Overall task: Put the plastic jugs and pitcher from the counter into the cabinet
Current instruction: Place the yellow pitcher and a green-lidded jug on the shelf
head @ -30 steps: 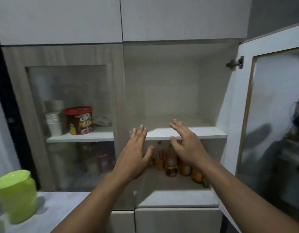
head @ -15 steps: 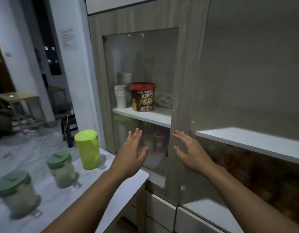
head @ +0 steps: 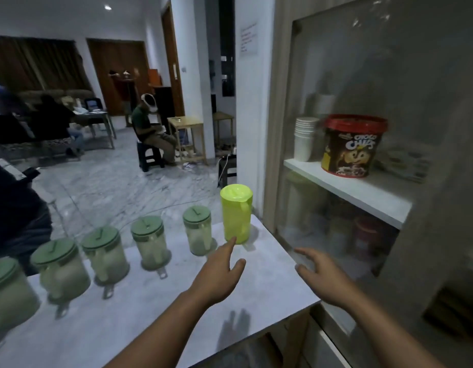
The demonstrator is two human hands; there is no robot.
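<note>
A lime-green plastic pitcher (head: 236, 213) stands upright at the far right end of the grey counter (head: 150, 314), close to the cabinet (head: 421, 261). Left of it runs a row of several clear plastic jugs with dark green lids; the nearest jug (head: 198, 231) stands just beside the pitcher, then another jug (head: 150, 243) and a third jug (head: 105, 254). My left hand (head: 219, 272) is open above the counter, fingertips just short of the pitcher's base. My right hand (head: 320, 274) is open over the counter's right edge, holding nothing.
Behind the cabinet's glass door sit a red-lidded Choco Chips tub (head: 349, 147) and stacked white cups (head: 304, 139) on a white shelf (head: 363, 189). A person in dark clothing (head: 14, 208) stands at the counter's far left. People sit at tables across the marble floor.
The view has swung left from the open cabinet compartment to the counter, bringing the whole jug row into sight. Both hands have dropped from shelf height towards the pitcher, still open.
</note>
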